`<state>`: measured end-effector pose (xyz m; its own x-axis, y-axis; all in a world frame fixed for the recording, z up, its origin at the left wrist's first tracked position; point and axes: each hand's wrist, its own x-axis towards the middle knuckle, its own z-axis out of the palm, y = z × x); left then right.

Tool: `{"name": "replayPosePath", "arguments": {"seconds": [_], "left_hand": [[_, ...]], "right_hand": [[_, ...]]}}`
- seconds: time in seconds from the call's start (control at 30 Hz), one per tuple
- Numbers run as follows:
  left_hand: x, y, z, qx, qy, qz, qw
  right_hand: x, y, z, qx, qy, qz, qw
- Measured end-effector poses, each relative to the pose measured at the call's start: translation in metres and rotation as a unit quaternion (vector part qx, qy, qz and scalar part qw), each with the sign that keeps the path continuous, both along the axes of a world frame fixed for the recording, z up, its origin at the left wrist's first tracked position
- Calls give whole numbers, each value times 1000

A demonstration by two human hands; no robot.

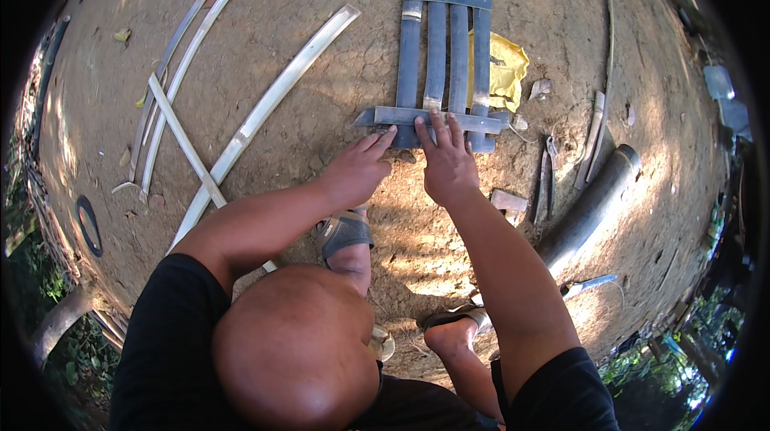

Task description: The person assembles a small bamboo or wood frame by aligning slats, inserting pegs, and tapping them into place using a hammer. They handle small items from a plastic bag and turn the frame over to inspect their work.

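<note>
Outdoors, on bare cracked dirt (305,134), a person is crouching over a small lattice of flat grey strips (441,62). Far left, long pale bamboo splits (265,106) are lying loose, fanned out and crossing one another, likely set within reach as stock. Moving right, the left hand (357,170) is reaching forward with fingers loosely spread, its fingertips pressing the near left end of the cross strip (429,118); it is gripping nothing, only pinning. Just beside it, the right hand (445,162) is lying flat and open, palm down, fingers extended over the same cross strip where it meets the uprights, seemingly holding the weave still against the ground. The lattice itself is sitting at the top centre: four dull blue-grey slats running away from the person, with one cross strip at the far end and one under the hands. A yellow cloth (505,70) is showing behind its right edge. Farther right, a thick bamboo pole (589,206) is lying aslant, with offcuts near it.
</note>
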<state>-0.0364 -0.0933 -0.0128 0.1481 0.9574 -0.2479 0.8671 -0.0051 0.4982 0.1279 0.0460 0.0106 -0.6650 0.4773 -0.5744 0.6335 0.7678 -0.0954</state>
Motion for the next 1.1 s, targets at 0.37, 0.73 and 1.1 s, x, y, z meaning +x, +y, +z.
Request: {"name": "replayPosePath", "arguments": {"seconds": [0.37,0.73,1.1], "left_hand": [[4,-37,8,-58,-26,-77,995],[-7,33,-9,109,-220,287,926],[-16,74,-33,201,-200,283,916]], "right_hand": [[2,1,-2,-13,11,-10,1000],[-1,2,2,-14,6,-6,1000],[1,4,5,-23,18,-6,1000]]}}
